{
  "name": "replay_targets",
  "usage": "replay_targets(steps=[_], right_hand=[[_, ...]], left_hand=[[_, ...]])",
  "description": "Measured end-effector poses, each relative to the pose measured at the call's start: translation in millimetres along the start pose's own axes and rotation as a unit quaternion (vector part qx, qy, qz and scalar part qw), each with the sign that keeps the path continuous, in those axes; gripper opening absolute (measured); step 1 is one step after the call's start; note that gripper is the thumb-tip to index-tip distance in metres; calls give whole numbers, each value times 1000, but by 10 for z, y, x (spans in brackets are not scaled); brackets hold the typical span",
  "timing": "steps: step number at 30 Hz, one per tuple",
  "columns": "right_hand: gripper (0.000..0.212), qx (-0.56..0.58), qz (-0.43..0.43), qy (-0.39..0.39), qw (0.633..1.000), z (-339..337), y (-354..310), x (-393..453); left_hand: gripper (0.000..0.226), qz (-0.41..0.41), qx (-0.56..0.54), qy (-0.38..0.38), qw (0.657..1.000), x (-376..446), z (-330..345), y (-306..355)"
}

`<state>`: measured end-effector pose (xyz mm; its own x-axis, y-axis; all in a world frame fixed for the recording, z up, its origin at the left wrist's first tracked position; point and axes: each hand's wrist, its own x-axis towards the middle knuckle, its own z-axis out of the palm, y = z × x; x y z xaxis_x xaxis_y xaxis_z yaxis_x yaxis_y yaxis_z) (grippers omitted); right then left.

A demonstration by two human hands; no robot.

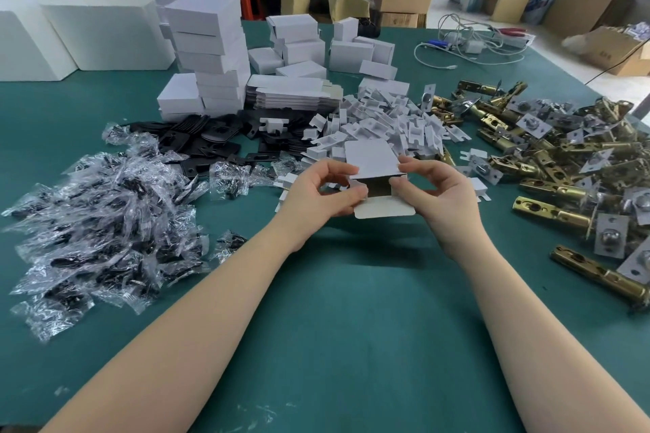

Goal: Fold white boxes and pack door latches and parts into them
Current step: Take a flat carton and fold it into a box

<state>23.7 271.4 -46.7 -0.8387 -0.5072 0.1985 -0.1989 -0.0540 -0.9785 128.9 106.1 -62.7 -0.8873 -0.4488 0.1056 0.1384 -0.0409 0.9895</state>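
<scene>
we hold a half-formed white box (379, 175) above the green table (351, 309) — our left hand (316, 193) pinches its left side, our right hand (432, 192) grips its right side, the open end facing us. brass door latches (548, 165) are heaped to the right, bagged screws (105, 221) to the left — white inserts (383, 123), black plates (211, 137) and folded boxes (211, 46) lie beyond.

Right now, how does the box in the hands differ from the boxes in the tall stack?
The box in the hands is open at one end, flaps out, its dark inside showing; the stacked boxes are closed. The held one is up off the green table, gripped by the left hand and right hand; the stacked ones rest piled. Both are white cardboard.
</scene>
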Motion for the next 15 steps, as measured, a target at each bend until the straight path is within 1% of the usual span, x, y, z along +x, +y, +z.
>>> replay_targets(steps=[3, 5, 10, 12, 15], right_hand=[[19, -54, -33, 12, 998, 38, 2, -20], [18, -67, -46, 29, 996, 71, 5, -40], [20, -71, -95, 64, 991, 163, -1, -84], [24, -82, -118, 51, 988, 174, 11, -86], [40, -135, -158, 5, 978, 146, 30, -99]], left_hand=[[27, 49, 87, 57, 993, 8, 67, -40], [26, 59, 90, 64, 992, 16, 63, -37], [22, 49, 56, 66, 995, 47, 13, -17], [21, 40, 27, 77, 996, 56, 6, -10], [20, 13, -28, 84, 996, 69, -5, -17]])
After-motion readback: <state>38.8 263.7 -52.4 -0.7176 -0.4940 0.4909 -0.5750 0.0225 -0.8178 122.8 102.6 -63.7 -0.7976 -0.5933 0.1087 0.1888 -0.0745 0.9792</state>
